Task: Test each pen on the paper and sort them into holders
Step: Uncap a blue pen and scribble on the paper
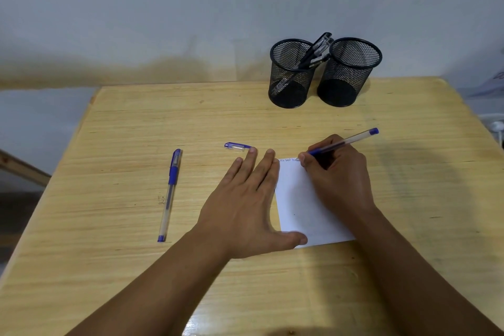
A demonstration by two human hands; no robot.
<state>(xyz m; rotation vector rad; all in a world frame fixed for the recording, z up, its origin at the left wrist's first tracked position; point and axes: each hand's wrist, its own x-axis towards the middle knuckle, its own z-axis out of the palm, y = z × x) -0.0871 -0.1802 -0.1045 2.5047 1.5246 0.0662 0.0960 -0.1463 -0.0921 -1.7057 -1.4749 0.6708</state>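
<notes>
My right hand (336, 174) grips an uncapped blue pen (351, 140), its tip on the top edge of a white paper (300, 207) where faint writing shows. My left hand (245, 202) lies flat, fingers spread, pressing on the paper's left edge. The pen's blue cap (236, 146) rests on the table just beyond my left fingertips. A second blue pen (169, 194), capped, lies to the left. Two black mesh holders stand at the back: the left holder (290, 73) contains black pens, the right holder (347, 73) looks empty.
The wooden table (136, 267) butts against a pale wall. Its left edge runs diagonally, with floor and a wooden beam (24, 169) beyond. A white object (497, 125) sits past the table's right edge.
</notes>
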